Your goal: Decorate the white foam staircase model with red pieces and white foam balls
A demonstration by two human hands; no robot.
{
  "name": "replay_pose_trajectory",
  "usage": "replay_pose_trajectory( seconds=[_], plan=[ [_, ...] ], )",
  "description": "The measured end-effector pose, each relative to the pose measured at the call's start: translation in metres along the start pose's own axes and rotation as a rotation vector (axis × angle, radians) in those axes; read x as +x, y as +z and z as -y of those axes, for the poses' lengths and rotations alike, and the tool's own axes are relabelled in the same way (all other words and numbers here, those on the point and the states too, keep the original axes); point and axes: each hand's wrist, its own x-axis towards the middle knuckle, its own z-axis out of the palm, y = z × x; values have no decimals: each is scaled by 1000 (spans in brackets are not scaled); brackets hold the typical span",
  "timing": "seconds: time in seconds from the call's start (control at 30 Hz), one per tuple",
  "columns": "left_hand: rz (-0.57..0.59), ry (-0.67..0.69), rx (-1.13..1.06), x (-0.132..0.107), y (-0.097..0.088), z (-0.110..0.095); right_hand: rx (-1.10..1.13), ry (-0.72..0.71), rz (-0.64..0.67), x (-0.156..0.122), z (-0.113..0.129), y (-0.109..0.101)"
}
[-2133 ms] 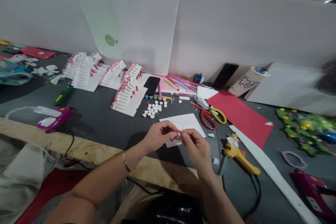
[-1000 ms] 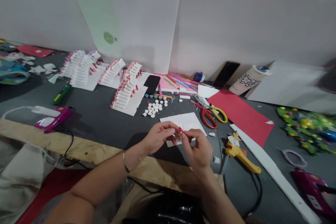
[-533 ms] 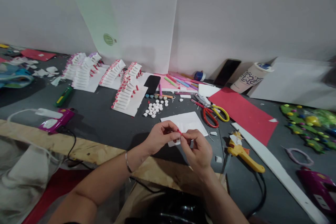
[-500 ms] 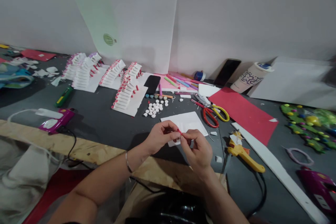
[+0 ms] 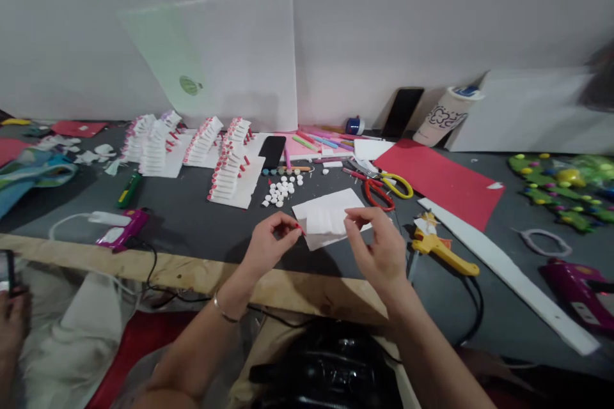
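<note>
My left hand (image 5: 272,241) pinches a small red piece (image 5: 300,228) between thumb and fingertips, just left of a white folded paper strip (image 5: 325,220). That strip lies on a white sheet (image 5: 314,203) at the table's front. Over the sheet's right part, my right hand (image 5: 377,243) has thumb and fingertips drawn close together at the strip's right end; whether something tiny is between them is hidden. Several small white discs (image 5: 281,192) lie behind my left hand. Further left stand stepped white paper models (image 5: 225,182) with red ends, on white bases.
Red-and-yellow-handled scissors (image 5: 378,194) lie right of the sheet, near a yellow glue gun (image 5: 444,252) with a cable. Behind are red paper (image 5: 441,179), pens (image 5: 311,144), phones (image 5: 403,112) and a cup (image 5: 444,116). A purple power socket (image 5: 122,230) sits left.
My hands were together on the small red piece over the sheet. They have parted: the left moved left with the piece, the right moved right. The view has shifted a little.
</note>
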Motion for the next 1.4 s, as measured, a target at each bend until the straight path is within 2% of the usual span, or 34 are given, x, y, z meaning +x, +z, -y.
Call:
replay_pose_trajectory(
  seconds=[0.13, 0.23, 0.33, 0.6, 1.0, 1.4],
  plan=[
    [-139, 78, 342, -25, 6, 18, -34, 31, -24, -7, 3, -19],
    [-162, 56, 448, -30, 18, 36, -10, 62, -11, -21, 4, -27],
    [-156, 23, 498, -26, 30, 45, 2, 85, -12, -37, 4, -34],
    [-167, 48, 543, -16, 47, 43, -10, 140, -83, -60, 3, -50],
    [-219, 73, 692, -12, 52, 40, 12, 189, -25, -69, 2, -44],
    [-195, 28, 596, -13, 54, 38, 48, 195, 26, -70, 4, -38]
  ],
)
